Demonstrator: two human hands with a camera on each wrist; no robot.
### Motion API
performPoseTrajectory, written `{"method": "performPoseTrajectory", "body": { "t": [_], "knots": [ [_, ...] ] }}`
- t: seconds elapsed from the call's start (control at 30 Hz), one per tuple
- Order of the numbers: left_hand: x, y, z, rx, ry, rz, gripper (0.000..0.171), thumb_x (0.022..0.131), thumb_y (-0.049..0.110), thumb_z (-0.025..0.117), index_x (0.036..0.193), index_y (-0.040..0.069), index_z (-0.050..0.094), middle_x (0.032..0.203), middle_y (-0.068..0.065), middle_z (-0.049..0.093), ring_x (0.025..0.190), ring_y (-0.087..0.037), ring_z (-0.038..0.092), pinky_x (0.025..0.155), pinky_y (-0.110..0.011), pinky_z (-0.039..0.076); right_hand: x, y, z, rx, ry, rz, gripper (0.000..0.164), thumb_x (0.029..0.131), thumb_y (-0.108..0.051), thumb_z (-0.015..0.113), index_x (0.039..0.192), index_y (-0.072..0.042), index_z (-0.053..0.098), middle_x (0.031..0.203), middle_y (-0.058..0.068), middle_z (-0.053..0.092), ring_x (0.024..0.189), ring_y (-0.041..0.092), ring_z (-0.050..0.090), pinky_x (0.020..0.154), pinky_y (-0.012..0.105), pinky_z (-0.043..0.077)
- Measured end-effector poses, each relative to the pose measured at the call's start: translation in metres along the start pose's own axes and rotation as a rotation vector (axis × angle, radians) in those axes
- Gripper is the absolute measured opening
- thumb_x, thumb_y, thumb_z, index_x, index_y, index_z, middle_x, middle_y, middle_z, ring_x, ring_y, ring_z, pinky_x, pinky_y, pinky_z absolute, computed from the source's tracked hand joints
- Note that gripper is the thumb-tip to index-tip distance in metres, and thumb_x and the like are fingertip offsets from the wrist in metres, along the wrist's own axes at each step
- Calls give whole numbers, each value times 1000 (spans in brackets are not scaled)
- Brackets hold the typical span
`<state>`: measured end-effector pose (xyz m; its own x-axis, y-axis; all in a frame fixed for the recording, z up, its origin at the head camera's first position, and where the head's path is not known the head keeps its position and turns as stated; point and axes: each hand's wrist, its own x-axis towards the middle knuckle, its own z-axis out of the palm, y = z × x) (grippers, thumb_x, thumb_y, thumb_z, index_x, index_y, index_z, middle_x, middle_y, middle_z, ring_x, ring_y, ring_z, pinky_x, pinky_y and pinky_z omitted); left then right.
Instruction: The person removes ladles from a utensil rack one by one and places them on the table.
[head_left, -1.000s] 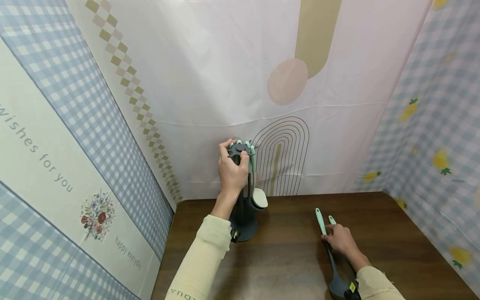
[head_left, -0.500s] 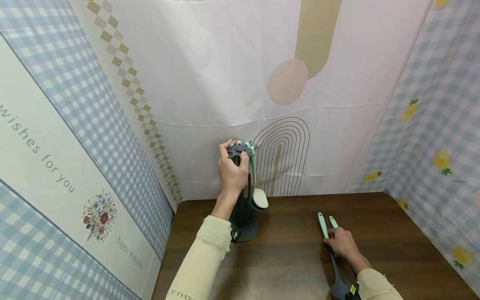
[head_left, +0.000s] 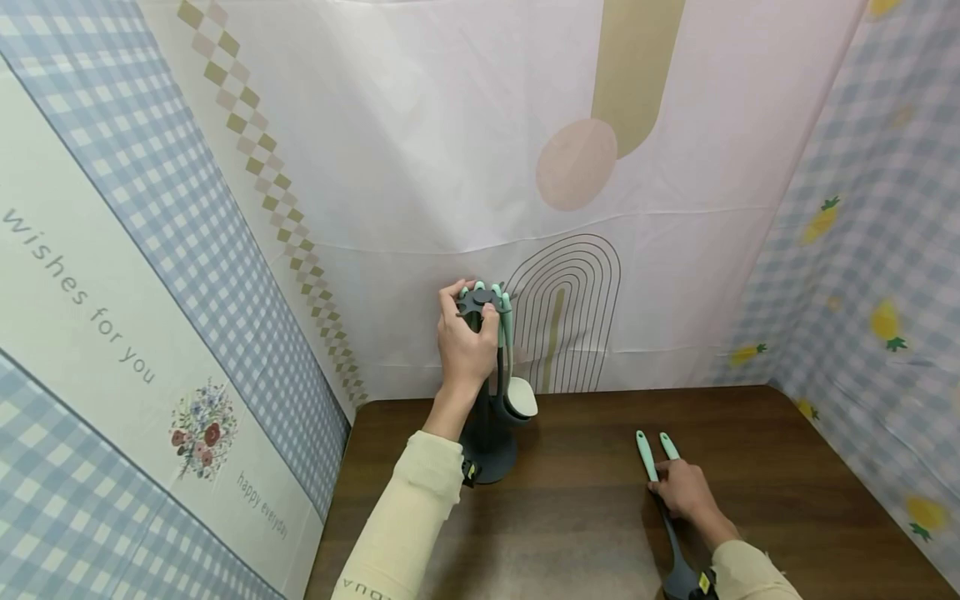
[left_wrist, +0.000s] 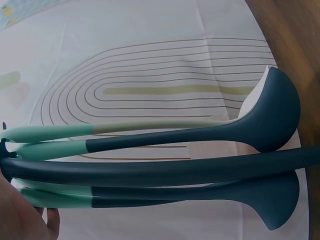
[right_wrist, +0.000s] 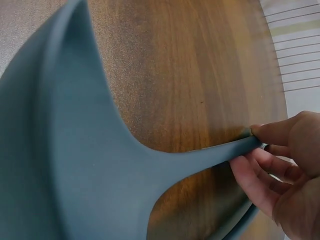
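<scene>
In the head view, my left hand (head_left: 467, 346) grips the top of a dark utensil stand (head_left: 489, 454). Mint-handled utensils hang from the stand, including a dark ladle (left_wrist: 272, 117) and a cream-headed utensil (head_left: 522, 397) beside it. Over on the right, my right hand (head_left: 684, 490) pinches the dark shaft of a cooking utensil (head_left: 645, 454), its mint handle pointing away from me. The wide dark head of this utensil fills the left of the right wrist view. A second mint handle (head_left: 669, 446) lies alongside; the hand hides part of that utensil.
The brown wooden table (head_left: 570, 500) ends at a white patterned cloth wall (head_left: 420, 208) just behind the stand. Blue checked cloth walls rise on the left and right (head_left: 862, 317).
My right hand has slid slightly toward me along with the pinched utensil. My left hand stays on the stand's top.
</scene>
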<state>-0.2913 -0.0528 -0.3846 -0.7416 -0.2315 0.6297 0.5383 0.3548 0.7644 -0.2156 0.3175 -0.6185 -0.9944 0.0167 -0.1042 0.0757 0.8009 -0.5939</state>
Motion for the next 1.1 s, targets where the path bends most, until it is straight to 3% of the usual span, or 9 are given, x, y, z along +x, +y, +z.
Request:
{"method": "performPoseTrajectory", "body": {
  "t": [0.2,0.53,0.8,0.87,0.93,1.03,1.1],
  "knots": [
    [0,0,-1,-4,0,-2,55,98,32,57,147,9,45,142,1,62,109,-22,67,88,-42,59,1,0,1,-15,3,2,33,91,-3,76,118,15,69,65,-1,60,49,15,58,45,31,52],
    [0,0,-2,2,-2,-3,55,98,32,56,147,9,45,142,0,62,107,-22,67,86,-41,60,0,-4,0,-18,-20,36,47,92,-8,77,129,18,62,57,2,58,44,14,59,45,32,52],
    [0,1,-3,-2,-10,-2,56,98,32,57,147,9,45,142,-1,62,107,-22,68,85,-41,60,4,-18,-22,-48,-151,39,70,97,-32,76,140,18,52,80,14,63,54,24,61,51,37,52],
    [0,1,-3,-2,-15,0,56,98,32,57,147,8,45,142,-1,62,107,-22,68,85,-41,61,5,-25,-29,-82,-170,10,81,99,-43,73,144,18,48,95,26,68,72,36,70,63,45,57],
    [1,1,-4,5,-22,3,56,98,32,58,147,8,45,142,-1,62,108,-21,68,85,-41,61,7,-32,-36,-131,-173,-31,90,99,-52,69,148,19,44,115,38,66,97,49,70,78,55,58],
    [1,1,-5,13,-28,2,57,98,33,58,148,8,45,142,-1,61,112,-22,66,89,-42,59,6,-45,-46,-227,-161,-71,102,99,-66,60,152,18,39,144,46,47,131,63,48,98,69,47],
    [1,2,-6,22,-26,-6,62,99,34,59,152,8,42,144,-4,59,117,-24,63,95,-44,57,5,-53,-52,-261,-153,-65,107,97,-73,56,155,15,36,148,47,41,134,66,41,97,74,44]
  ]
}}
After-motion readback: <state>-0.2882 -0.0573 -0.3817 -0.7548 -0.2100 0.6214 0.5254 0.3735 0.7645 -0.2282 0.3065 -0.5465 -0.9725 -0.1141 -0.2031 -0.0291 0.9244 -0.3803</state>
